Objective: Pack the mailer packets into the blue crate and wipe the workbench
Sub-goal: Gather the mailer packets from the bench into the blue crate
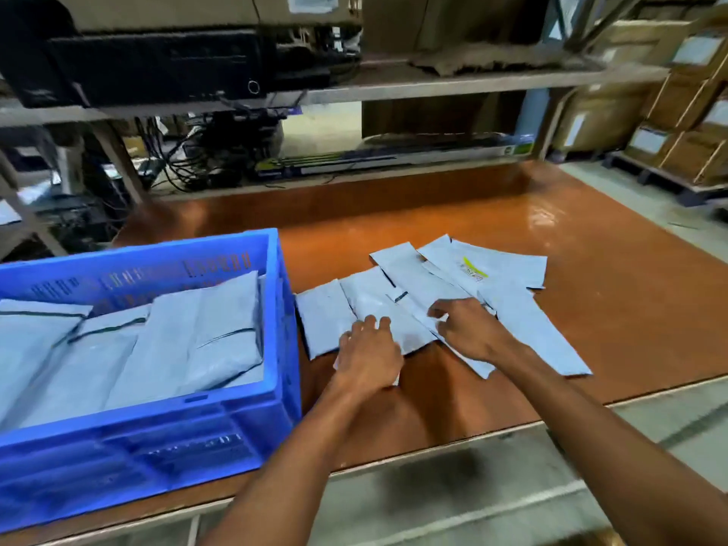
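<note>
Several grey mailer packets (429,285) lie fanned out and overlapping on the orange workbench (591,246). My left hand (368,354) rests on the nearest packets, its fingers lying over a packet's front part. My right hand (468,329) sits on the middle of the pile, fingers curled and pinching a packet's edge. The blue crate (236,419) stands at the left on the bench and holds several grey packets (165,340) leaning inside it.
Metal shelving behind the bench carries black computer equipment (157,65), tangled cables (197,159) and cardboard boxes (453,21). More boxes (685,124) sit on a pallet at the far right. The bench's front edge (472,435) runs close below my arms.
</note>
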A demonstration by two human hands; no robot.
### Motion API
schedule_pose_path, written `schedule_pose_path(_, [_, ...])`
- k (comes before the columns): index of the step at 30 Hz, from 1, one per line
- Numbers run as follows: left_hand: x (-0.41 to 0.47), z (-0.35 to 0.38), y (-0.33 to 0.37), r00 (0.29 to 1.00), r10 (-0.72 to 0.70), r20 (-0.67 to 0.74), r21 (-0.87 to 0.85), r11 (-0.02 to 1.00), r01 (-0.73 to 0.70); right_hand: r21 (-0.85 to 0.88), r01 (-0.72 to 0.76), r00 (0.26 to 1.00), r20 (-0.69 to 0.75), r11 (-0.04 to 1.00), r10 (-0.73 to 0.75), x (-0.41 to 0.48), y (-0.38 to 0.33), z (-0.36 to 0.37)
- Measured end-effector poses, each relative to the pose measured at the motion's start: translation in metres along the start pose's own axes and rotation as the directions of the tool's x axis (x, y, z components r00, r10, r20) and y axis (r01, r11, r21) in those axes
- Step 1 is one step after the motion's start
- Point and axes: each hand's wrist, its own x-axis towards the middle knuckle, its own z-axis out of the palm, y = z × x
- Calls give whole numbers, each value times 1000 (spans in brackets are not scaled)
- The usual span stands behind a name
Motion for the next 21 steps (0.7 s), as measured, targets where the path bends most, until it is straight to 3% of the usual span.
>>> schedule_pose_path(3, [11,30,-26,970,-235,-65,-51,971,232,37,106,992,66,994,-108,1,2,37])
schedule_pose_path(6, [22,41,-43,941,-336,36,-114,934,338,-65,209,967,162,976,-196,12,-15,69])
schedule_pose_path(8, [21,45,-47,935,-343,87,-102,931,350,-227,226,965,188,947,-185,16,-22,83])
schedule_pose_path(10, [17,47,-46,939,-336,76,-105,934,342,-334,200,979,112,921,-172,10,-23,84])
schedule_pose_path(14, [-6,41,-47,982,-188,-31,-63,981,186,-421,159,987,36,893,-159,-20,-12,68])
schedule_pose_path(16, [-11,38,-52,972,-161,-171,-68,986,152,-423,146,989,43,894,-141,-27,-8,59])
schedule_pose_path(18, [-4,35,-55,946,-240,-217,-108,969,221,-341,181,983,22,923,-184,-16,-7,53])
schedule_pose_path(21, [18,31,-58,903,-430,-19,-216,883,416,-173,234,969,116,957,-216,12,-8,59])
